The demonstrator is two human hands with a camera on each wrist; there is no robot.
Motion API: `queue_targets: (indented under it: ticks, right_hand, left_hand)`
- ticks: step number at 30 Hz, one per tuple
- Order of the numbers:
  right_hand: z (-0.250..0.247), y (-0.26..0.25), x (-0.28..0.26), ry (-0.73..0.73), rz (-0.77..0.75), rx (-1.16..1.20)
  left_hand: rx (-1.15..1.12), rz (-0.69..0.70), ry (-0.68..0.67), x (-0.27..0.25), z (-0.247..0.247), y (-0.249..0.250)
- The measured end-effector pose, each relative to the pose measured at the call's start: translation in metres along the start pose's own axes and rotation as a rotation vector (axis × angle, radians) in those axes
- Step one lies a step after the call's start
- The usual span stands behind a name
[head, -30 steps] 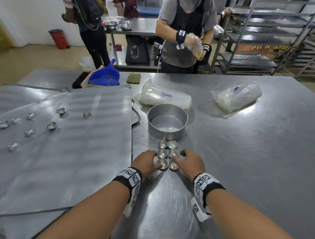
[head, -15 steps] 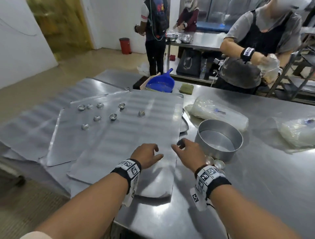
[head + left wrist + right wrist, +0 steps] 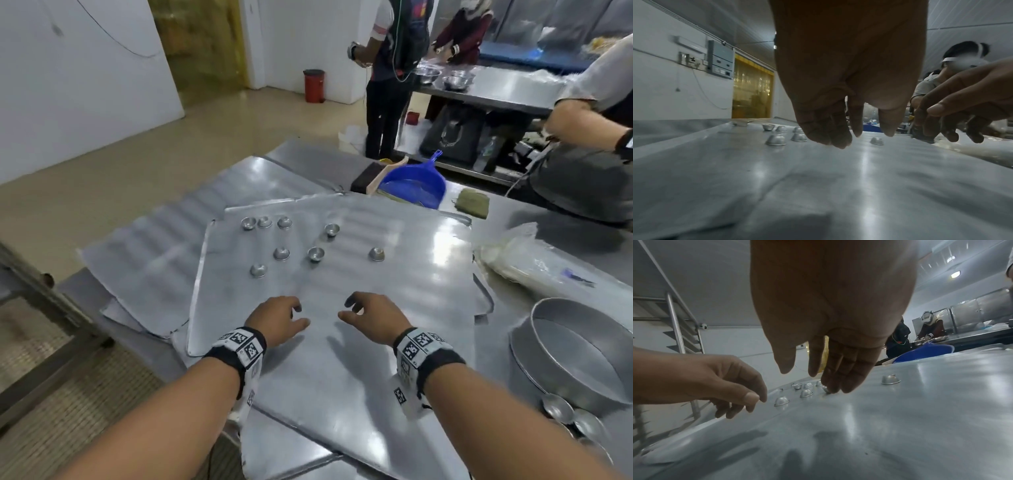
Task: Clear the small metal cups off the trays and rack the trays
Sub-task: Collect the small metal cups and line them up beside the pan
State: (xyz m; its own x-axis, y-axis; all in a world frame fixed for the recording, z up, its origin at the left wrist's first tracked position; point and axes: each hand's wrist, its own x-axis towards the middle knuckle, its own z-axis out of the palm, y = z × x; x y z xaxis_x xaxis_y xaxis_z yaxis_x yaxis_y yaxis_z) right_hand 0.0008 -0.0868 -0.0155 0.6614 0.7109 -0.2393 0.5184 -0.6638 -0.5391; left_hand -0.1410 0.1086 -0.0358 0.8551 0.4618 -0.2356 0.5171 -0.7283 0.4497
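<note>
Several small metal cups (image 3: pixel 281 253) (image 3: pixel 776 140) (image 3: pixel 781 401) lie scattered on the far half of the top flat metal tray (image 3: pixel 376 359), most of them upside down. Both my hands hover side by side just above the tray's near half, short of the cups. My left hand (image 3: pixel 279 317) (image 3: pixel 840 138) and my right hand (image 3: pixel 368 313) (image 3: pixel 824 382) hang with loosely curled fingers and hold nothing. More trays (image 3: pixel 144 260) lie stacked askew under and to the left of the top one. A few more cups (image 3: pixel 558 407) sit beside the round pan at the lower right.
A round metal cake pan (image 3: pixel 579 356) stands at the right. Behind it lies a plastic-wrapped bundle (image 3: pixel 524 263). A blue scoop (image 3: pixel 411 185) and a green pad (image 3: pixel 474 202) sit at the table's far edge. A person's arm (image 3: pixel 582 123) reaches in at the right. Two people stand at a table behind.
My hands left the group of cups beside the round pan and moved left over the tray. The head view turned left, bringing the scattered cups to the middle.
</note>
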Motion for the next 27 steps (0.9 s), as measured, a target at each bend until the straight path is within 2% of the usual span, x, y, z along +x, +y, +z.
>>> queue_targets:
  ticks: [3,11,19,27]
  right_hand:
    - [0.013,-0.017,0.036,0.027,0.015,0.0]
    - [0.028,-0.043,0.121,0.035,0.046,-0.042]
    - [0.035,-0.048,0.184,-0.005,0.05,-0.079]
    - [0.047,-0.041,0.218,-0.074,0.103,-0.213]
  left_hand:
    - [-0.023,-0.039,0.018,0.019,-0.015,-0.037]
    - [-0.106,-0.007,0.065,0.077,-0.034,-0.103]
    - [-0.095,0.036,0.055,0.126,-0.032,-0.121]
    - [-0.075,0.016,0.027,0.136,-0.022,-0.132]
